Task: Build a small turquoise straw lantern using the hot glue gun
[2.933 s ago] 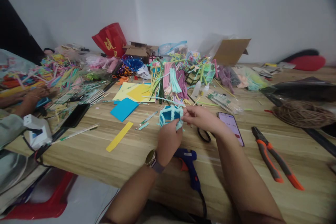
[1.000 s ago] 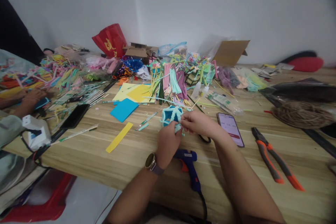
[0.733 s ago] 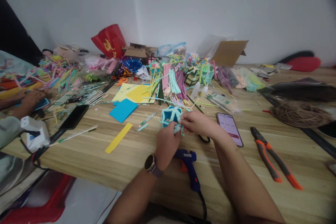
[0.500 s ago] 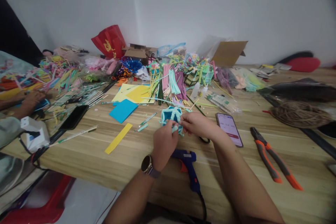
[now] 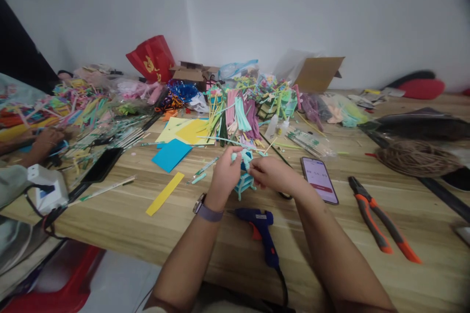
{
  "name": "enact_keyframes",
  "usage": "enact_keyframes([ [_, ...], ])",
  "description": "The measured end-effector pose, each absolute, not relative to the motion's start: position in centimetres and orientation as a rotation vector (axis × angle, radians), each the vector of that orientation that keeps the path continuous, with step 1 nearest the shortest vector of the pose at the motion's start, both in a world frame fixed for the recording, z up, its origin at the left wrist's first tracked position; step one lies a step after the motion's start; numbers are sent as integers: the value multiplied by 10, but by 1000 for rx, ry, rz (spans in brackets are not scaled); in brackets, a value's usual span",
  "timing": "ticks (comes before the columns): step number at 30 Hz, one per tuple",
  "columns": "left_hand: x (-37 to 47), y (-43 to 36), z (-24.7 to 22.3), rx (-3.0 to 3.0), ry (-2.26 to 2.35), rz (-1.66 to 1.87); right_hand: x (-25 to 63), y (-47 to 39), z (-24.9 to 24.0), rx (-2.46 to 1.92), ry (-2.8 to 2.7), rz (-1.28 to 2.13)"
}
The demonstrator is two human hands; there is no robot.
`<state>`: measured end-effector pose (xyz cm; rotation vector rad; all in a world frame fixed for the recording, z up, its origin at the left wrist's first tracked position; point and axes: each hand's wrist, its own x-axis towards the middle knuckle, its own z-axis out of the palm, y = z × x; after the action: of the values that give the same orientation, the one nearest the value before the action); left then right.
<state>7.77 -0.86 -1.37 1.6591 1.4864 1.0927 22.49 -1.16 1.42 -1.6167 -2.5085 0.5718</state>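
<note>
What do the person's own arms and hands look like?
The left hand and right hand are ungloved, the forearms bare. A watch with a metallic rim and a greyish-purple strap circles the left wrist; the right wrist shows nothing worn.

Desk (image 5: 113, 215), lower frame
Craft piece (image 5: 245, 182) ctr, glue gun (image 5: 262, 225) before it; phone (image 5: 318, 182) ctr-R, pliers (image 5: 371, 209) R of it.

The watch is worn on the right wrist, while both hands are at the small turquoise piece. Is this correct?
The side is wrong: the head view shows the watch on the left wrist. The left hand and the right hand are indeed both at the small turquoise piece.
</note>
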Motion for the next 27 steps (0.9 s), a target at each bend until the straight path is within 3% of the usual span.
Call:
enact_keyframes([
  [27, 85, -4, -14, 1689, 1547, 1199, 228, -8, 8, -1635, -2541, 605],
])
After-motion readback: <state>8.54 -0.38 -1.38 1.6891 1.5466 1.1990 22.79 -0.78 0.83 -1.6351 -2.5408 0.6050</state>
